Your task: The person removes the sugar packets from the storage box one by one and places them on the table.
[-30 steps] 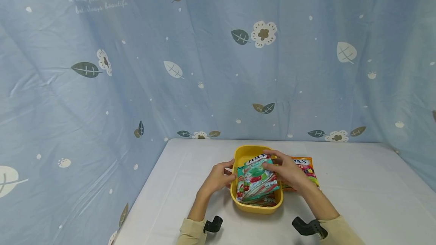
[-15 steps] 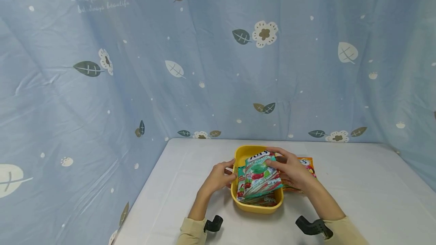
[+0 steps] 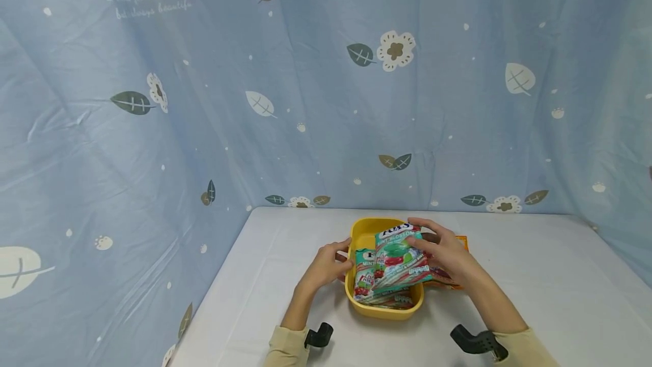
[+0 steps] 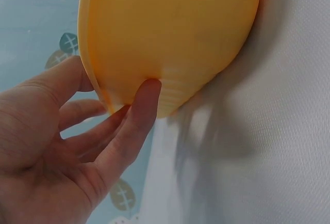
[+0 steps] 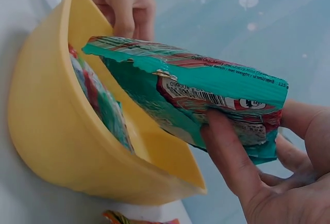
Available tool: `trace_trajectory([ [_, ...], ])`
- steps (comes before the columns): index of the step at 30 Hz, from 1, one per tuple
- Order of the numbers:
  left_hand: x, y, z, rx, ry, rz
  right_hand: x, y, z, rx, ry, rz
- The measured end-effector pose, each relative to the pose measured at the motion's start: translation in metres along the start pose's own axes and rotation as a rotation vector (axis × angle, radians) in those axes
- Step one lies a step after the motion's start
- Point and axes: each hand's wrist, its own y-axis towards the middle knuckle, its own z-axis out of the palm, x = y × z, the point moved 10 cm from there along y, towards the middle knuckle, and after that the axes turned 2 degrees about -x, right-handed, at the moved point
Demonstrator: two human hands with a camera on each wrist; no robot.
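Observation:
My right hand [image 3: 444,251] holds a green Fox's candy bag [image 3: 397,256] by its right side, tilted above the yellow plastic tub [image 3: 384,314]. In the right wrist view, the back of this candy bag [image 5: 206,92] shows a barcode, with fingers on both faces. A second green candy bag [image 3: 364,276] lies inside the tub, partly covered by the held one. At the tub's left side, my left hand [image 3: 326,265] pinches the rim. The left wrist view shows that hand [image 4: 77,141] with digits on both sides of the tub wall [image 4: 175,28].
Beside the tub on the right lies an orange candy bag [image 3: 445,282], mostly hidden by my right hand. A white cloth covers the table [image 3: 535,276]. Blue printed curtains [image 3: 326,101] hang behind and to the left.
My right hand has lifted the green candy bag and carried it rightward, uncovering more of the bag inside the tub. The left hand stays at the rim.

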Motion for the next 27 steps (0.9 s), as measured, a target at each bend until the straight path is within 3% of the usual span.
trace_trajectory([
  [27, -0.001, -0.001, -0.001, 0.001, -0.023, -0.01, -0.005, -0.024, -0.06, -0.038, -0.028, 0.001],
])
